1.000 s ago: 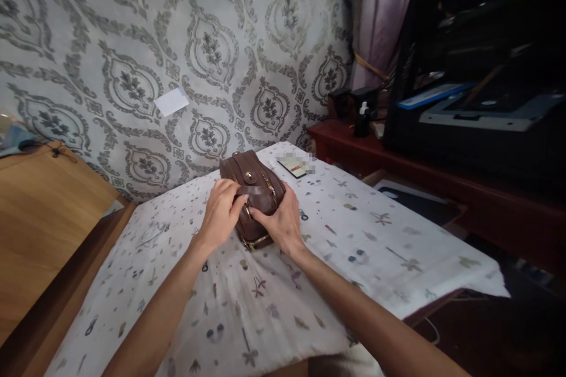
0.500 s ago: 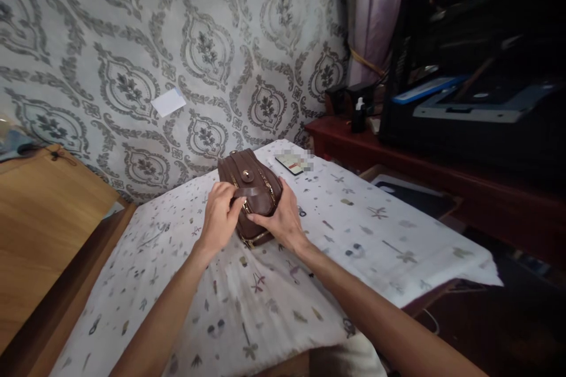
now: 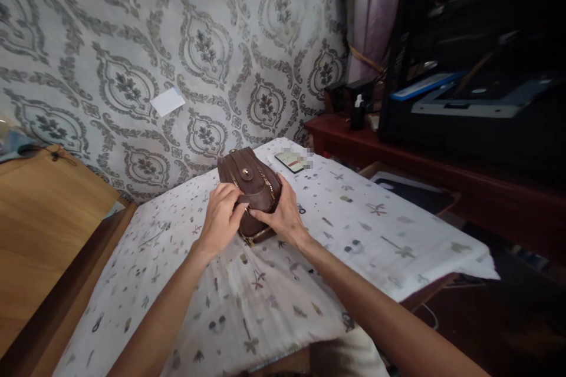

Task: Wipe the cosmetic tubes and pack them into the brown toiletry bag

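A brown leather-like bag (image 3: 256,177) with gold zippers and a strap fastened by a round gold stud lies on the patterned white cloth. At the near left of its top, my left hand (image 3: 222,212) has thumb and fingers pinched by the strap and a gold zipper end. Exactly which part sits in the pinch is hidden. My right hand (image 3: 285,215) wraps round the bag's right side, its thumb over the top close to the left thumb. Both zipper lines run along the bag's top.
A phone (image 3: 292,162) with a lit screen lies on the cloth (image 3: 354,224) beyond the bag. To the right stand a red-brown shelf (image 3: 331,126), a small dark bottle (image 3: 358,113) and a large dark screen (image 3: 477,41). A wooden panel (image 3: 48,218) is at the left.
The left thumb and fingers have shifted slightly right and lower on the bag, bringing the two thumbs closer together. The bag stays in place, with the right hand still round it.
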{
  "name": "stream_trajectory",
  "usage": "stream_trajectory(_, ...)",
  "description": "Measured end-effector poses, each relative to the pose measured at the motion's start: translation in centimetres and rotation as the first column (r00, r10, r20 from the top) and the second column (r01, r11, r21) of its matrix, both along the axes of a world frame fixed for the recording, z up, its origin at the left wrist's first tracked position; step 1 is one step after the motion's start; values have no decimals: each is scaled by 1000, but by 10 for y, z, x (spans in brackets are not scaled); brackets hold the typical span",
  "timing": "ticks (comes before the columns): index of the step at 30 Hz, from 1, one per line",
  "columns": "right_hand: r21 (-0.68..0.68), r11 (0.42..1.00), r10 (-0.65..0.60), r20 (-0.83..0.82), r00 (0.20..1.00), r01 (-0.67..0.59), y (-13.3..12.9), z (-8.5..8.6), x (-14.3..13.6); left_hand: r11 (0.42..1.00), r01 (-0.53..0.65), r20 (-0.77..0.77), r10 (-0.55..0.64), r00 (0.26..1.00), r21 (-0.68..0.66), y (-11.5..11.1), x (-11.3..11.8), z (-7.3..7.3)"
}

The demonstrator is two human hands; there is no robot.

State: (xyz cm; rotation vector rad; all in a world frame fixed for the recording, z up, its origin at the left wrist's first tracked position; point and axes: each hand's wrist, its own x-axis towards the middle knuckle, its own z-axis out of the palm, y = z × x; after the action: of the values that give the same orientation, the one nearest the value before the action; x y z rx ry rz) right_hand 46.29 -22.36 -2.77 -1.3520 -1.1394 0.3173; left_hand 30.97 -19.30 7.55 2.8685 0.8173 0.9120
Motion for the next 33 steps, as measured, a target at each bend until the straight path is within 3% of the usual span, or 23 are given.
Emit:
stream_trajectory(8,-9,999,38,4,999,-38,-2,4,4,999,12,22,-11,1000,-37,1,-3,-3)
stream_trajectory(12,-28,995,96,41,995,-95,-4,5,9,996,-88,111,87,990,1,-4,-4,-14)
stream_trajectory(17,-9,998,60,88,994,-60,-2,3,9,982,-176,155,163,974,71,-9,-3,-20)
stream_trajectory(27,-36,999,-36,110,993,41,-3,3,5,996,-76,126,69,990,53,-5,-5,-22)
stream_trajectory(30,-26,1000,-15,119,993,18,0,2,9,998,-41,83,37,996,45,-6,-7,-22)
stream_trajectory(33,-2,996,84,138,987,-84,2,2,21,999,-9,61,7,998,31,-8,-8,-23)
